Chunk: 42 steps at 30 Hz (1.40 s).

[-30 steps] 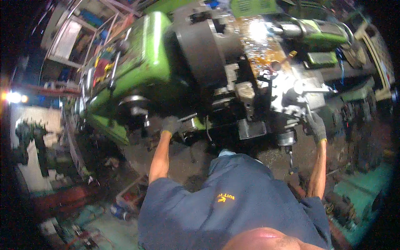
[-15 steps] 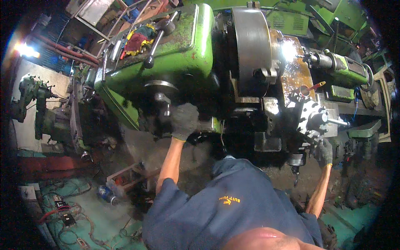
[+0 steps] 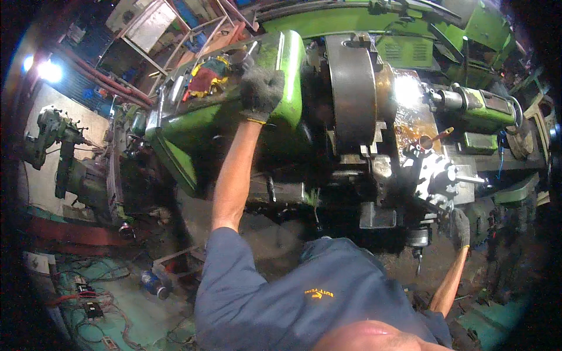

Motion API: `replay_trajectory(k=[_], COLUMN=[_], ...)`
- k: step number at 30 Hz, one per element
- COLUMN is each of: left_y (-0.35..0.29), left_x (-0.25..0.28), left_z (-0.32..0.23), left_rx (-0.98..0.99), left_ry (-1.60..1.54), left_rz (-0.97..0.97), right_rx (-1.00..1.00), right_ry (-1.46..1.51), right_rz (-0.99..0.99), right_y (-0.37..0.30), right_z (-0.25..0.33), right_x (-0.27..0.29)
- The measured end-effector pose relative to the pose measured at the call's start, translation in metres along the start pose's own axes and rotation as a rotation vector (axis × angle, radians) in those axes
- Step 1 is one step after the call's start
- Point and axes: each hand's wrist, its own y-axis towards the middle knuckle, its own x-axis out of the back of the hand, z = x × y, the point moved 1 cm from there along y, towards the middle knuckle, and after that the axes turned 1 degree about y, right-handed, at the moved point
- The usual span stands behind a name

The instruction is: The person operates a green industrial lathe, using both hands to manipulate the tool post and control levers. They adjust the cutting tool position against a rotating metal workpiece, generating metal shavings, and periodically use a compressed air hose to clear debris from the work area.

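Note:
My left hand [image 3: 260, 92], in a dark grey glove, is curled at the front of the green lathe headstock [image 3: 291, 76]. Its fingers close round a metal gear lever [image 3: 250, 52], whose lower end and knob the glove hides. My right hand [image 3: 460, 228], also gloved, is closed at the carriage beside the bright tool post [image 3: 433, 175]; what it grips is hidden. The large steel chuck [image 3: 353, 88] stands between my hands, its jaws toward the right. A brush with a wooden handle [image 3: 438, 138] sits in a small cup behind the tool post.
A red and yellow cloth [image 3: 208, 77] lies on the headstock. The green tailstock [image 3: 489, 108] is at the right. A drill-like chuck [image 3: 418, 237] hangs below the carriage. Cables [image 3: 93, 304] and a plastic bottle [image 3: 153, 284] lie on the green floor at left.
My left hand has left the lower handle on the headstock front and moved up to the upper lever. The chuck has turned, its jaws now lower. My right hand stays at the carriage.

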Motion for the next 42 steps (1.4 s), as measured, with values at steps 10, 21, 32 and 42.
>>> replay_trajectory(k=[10, 21, 32, 42], left_y=[-0.184, -0.528, -0.43, -0.57], left_x=[-0.038, -0.092, -0.087, 0.005], left_z=[-0.159, -0.168, -0.187, -0.226], left_rx=[0.08, 0.262, 0.589, 0.408], left_ry=[0.181, 0.137, 0.172, -0.132], left_rz=[0.474, 1.859, 1.377, 1.484], right_rx=[-0.729, -0.583, -0.661, -0.774], right_ry=[0.998, -0.216, -0.321, -0.003], right_rz=[-0.16, 0.441, 0.473, 0.273], right_y=[-0.075, -0.398, -0.449, -0.319], right_z=[0.013, -0.136, -0.195, -0.131], right_x=[-0.003, -0.078, -0.095, -0.117])
